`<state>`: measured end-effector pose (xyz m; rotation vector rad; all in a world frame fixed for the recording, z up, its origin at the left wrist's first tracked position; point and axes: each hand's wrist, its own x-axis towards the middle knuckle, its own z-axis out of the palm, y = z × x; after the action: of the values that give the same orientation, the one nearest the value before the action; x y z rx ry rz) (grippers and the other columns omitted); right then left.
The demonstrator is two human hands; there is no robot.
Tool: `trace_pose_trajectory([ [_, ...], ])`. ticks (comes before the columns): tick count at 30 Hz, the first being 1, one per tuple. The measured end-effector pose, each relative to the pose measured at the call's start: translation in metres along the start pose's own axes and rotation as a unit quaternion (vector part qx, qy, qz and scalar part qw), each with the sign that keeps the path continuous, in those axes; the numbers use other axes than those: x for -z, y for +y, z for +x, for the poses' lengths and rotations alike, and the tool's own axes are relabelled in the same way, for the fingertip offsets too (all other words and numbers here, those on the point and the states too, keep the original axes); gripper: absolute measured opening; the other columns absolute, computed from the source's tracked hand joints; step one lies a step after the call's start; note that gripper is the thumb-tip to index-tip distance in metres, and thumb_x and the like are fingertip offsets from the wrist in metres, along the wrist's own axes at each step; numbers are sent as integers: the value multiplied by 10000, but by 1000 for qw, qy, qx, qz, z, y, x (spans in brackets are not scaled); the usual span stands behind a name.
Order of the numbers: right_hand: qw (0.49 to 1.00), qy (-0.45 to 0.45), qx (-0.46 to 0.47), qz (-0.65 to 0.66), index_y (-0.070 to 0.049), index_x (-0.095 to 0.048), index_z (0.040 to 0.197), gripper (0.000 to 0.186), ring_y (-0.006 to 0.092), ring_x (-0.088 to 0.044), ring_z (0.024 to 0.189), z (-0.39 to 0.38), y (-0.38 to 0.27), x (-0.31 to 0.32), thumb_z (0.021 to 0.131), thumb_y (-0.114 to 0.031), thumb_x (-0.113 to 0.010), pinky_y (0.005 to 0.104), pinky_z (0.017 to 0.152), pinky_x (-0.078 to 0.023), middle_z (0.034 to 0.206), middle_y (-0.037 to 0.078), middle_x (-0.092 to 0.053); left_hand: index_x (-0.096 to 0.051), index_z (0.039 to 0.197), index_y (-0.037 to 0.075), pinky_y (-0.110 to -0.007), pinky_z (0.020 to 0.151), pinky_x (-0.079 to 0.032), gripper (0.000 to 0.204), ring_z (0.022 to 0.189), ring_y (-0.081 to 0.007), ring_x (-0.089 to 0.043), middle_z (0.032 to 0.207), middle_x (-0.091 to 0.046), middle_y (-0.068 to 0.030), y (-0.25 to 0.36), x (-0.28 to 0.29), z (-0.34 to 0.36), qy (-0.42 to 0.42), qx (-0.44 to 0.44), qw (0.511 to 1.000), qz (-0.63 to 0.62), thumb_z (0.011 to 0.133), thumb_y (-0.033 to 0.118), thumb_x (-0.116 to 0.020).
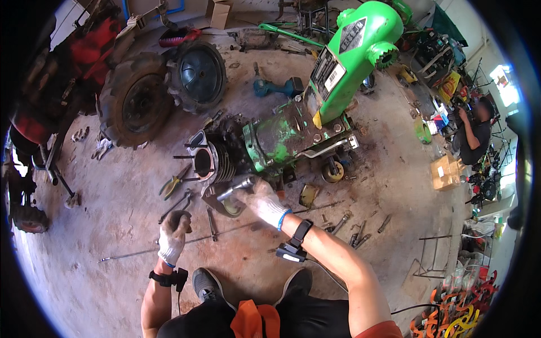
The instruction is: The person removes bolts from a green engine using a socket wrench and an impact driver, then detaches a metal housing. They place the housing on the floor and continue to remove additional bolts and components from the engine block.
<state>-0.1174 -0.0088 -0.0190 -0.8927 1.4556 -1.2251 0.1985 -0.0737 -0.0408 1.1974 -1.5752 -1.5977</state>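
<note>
My right hand [262,203], in a white knit glove, grips a silver cylindrical metal tool [236,187] in front of the machine's finned engine cylinder [215,163]. The cylinder has an open bore and studs sticking out, and joins a green, oil-stained housing [276,143] with a tall green arm [349,65]. My left hand [173,234], in a soiled glove, is closed lower left, near wrenches [186,200] on the floor; what it holds, if anything, is hidden. Yellow-handled pliers [170,186] lie left of the cylinder, and a long rod [129,256] lies across the floor.
Two tractor tyres [138,101] stand upper left by red machinery [73,50]. A blue power tool [273,87] lies behind the housing. Loose tools [358,234] lie to the right. Another person [473,135] is at the right beside a cardboard box [445,172]. A metal frame [428,256] stands lower right.
</note>
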Motion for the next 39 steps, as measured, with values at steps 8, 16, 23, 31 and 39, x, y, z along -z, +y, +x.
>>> trace_pose_trajectory([
  [8, 997, -8, -45, 68, 1, -703, 1223, 172, 135, -774, 907, -5, 8, 7, 1054, -21, -726, 303, 788, -647, 1042, 74, -790, -695, 1157, -36, -307, 756, -540, 219, 784, -133, -636, 912, -681, -55, 5, -20, -8, -16, 21, 1000, -9, 1120, 172, -640],
  [16, 993, -4, -62, 104, -35, -725, 1247, 247, 113, -706, 897, 2, 7, -11, 1022, 66, -731, 293, 829, -616, 1059, 48, -772, -705, 1197, -32, -314, 760, -554, 240, 817, -137, -646, 987, -707, -60, -12, -19, -5, -26, 44, 998, -36, 1112, 190, -670],
  [23, 997, 33, -9, -71, -31, -727, 1222, 190, 115, -710, 931, -4, -3, -13, 1036, -9, -756, 278, 845, -597, 1058, 47, -787, -710, 1203, -19, -305, 759, -552, 228, 819, -132, -645, 1000, -710, -57, -21, -18, -4, -29, 52, 997, -52, 1105, 184, -672],
  [31, 999, 47, 10, 5, -36, -734, 1208, 154, 154, -748, 994, -5, -8, -20, 1054, -34, -732, 318, 911, -646, 1132, 91, -809, -715, 1192, -22, -304, 766, -554, 219, 843, -129, -650, 1026, -720, -58, -10, -28, -6, -31, 37, 996, -79, 1102, 172, -667],
  [39, 981, 54, 46, 179, 2, -612, 1279, 224, 245, -716, 1173, -36, -14, 52, 1098, -103, -694, 391, 1020, -620, 1188, 135, -714, -710, 1202, -25, -305, 775, -560, 257, 824, -137, -667, 994, -708, -56, -2, -25, -17, -2, 73, 995, -63, 1105, 212, -685],
])
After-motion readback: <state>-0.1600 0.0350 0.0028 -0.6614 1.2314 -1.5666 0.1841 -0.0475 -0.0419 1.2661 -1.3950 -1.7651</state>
